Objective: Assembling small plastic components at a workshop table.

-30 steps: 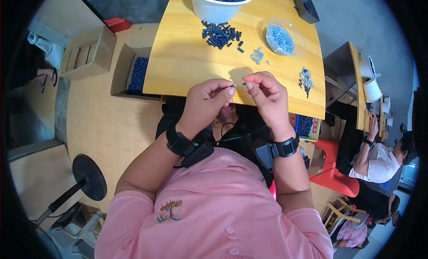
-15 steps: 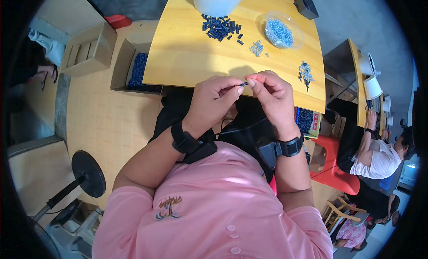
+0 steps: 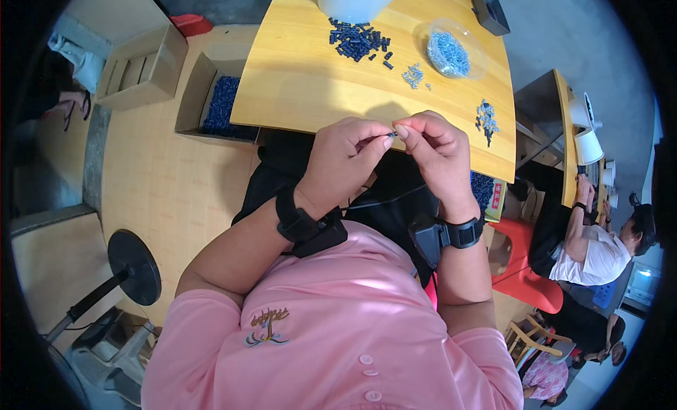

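Left hand (image 3: 344, 155) and right hand (image 3: 440, 155) pinch a small dark piece (image 3: 393, 134) from opposite sides, where light, even pressure should keep it straight and prevent slipping.

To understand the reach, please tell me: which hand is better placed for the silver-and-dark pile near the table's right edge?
Right, probably: the right hand is nearer to the pile; the left hand is farther off. Both are at a small dark piece, so neither looks free.

Wooden table (image 3: 303, 93), smooth plastic bucket (image 3: 351, 8), shiny metallic pieces (image 3: 413, 76)
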The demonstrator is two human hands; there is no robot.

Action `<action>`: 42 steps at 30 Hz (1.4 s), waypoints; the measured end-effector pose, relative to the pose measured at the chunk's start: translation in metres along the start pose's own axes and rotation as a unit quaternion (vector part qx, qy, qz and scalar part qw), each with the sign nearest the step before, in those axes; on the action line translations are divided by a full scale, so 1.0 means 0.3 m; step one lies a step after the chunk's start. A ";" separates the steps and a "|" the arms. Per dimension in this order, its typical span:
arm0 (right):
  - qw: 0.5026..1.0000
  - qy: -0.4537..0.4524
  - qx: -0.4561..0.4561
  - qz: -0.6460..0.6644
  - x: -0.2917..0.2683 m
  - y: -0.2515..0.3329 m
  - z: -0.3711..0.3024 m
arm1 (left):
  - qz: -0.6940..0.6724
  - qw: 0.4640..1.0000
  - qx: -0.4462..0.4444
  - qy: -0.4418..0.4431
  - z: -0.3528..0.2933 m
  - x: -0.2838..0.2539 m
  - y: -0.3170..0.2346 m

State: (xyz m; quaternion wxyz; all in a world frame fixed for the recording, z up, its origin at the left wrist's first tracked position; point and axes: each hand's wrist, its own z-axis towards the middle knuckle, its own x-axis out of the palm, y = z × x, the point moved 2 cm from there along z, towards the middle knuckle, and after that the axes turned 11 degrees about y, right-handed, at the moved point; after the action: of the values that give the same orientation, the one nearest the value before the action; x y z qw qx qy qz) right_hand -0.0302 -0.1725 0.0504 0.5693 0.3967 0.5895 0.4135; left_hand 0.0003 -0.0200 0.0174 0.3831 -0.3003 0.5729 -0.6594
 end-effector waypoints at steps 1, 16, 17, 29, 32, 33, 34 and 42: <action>1.000 0.001 -0.006 -0.003 0.001 0.003 0.001 | 0.004 1.000 -0.006 -0.003 -0.001 0.000 -0.002; 0.993 0.106 -0.003 0.057 -0.010 -0.005 0.042 | 0.009 0.998 -0.057 0.017 -0.020 -0.002 0.004; 0.989 0.119 0.006 0.089 -0.013 -0.005 0.045 | 0.008 0.998 -0.057 0.017 -0.018 -0.001 0.000; 0.981 0.109 -0.001 0.159 -0.004 -0.019 0.037 | -0.004 0.999 -0.020 -0.029 -0.016 0.001 -0.028; 0.980 0.107 -0.012 0.167 -0.007 -0.006 0.036 | 0.013 0.999 -0.002 -0.029 -0.012 -0.003 -0.036; 0.980 0.107 -0.013 0.166 -0.008 -0.003 0.036 | 0.002 1.000 0.002 -0.022 -0.009 -0.005 -0.037; 0.983 0.095 -0.031 0.151 -0.011 0.002 0.036 | -0.008 1.000 0.006 -0.016 -0.006 -0.006 -0.039; 0.983 0.084 -0.016 0.163 -0.013 0.015 0.027 | 0.073 0.996 0.031 -0.029 -0.012 -0.015 -0.091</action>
State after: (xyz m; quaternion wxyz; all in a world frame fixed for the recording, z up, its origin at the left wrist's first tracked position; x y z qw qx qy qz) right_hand -0.0220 -0.1745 0.0558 0.4489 0.4417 0.5560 0.5424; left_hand -0.0046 -0.0129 0.0441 0.4555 -0.2650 0.5615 -0.6380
